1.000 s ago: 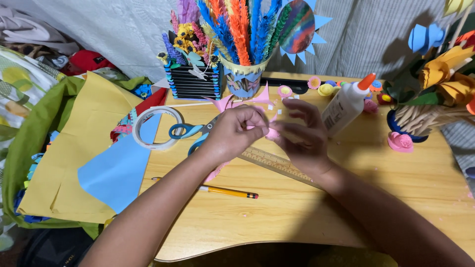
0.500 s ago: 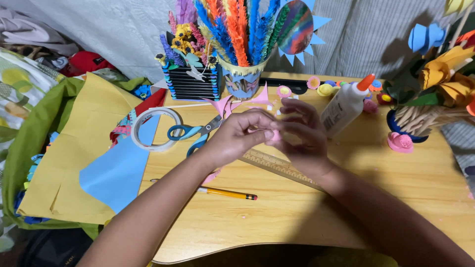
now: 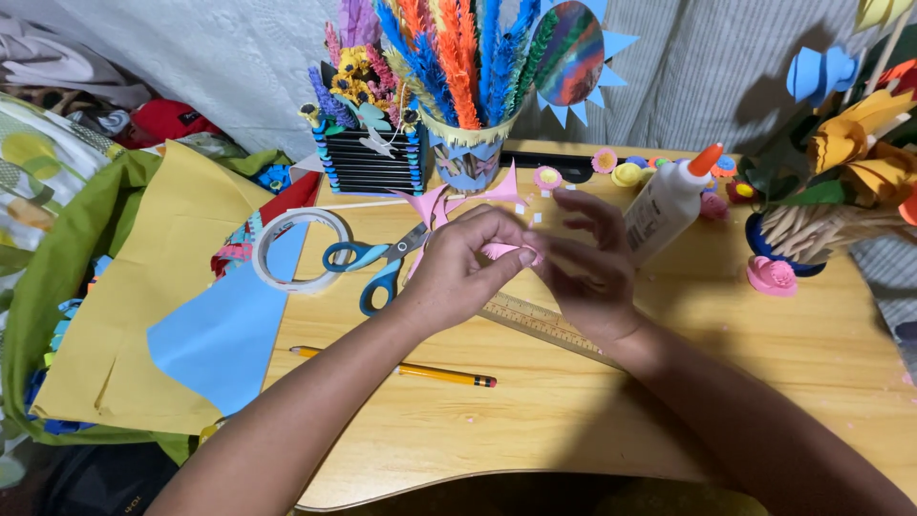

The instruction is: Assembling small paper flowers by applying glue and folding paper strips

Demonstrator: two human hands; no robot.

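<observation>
Both hands meet over the middle of the table (image 3: 592,420), above a wooden ruler (image 3: 535,320). The left hand (image 3: 458,268) pinches a small pink paper piece (image 3: 504,251) between thumb and fingertips. The right hand (image 3: 587,263) touches the same piece, its grip seemingly closed on the far edge, though its fingers hide the contact. Blue-handled scissors (image 3: 382,263) lie just left; a glue bottle (image 3: 669,201) stands behind; a pencil (image 3: 411,368) lies nearer.

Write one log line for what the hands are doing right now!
left hand: pinching small pink paper piece | right hand: touching same piece | beneath: wooden ruler | nearby: blue-handled scissors, white glue bottle
</observation>
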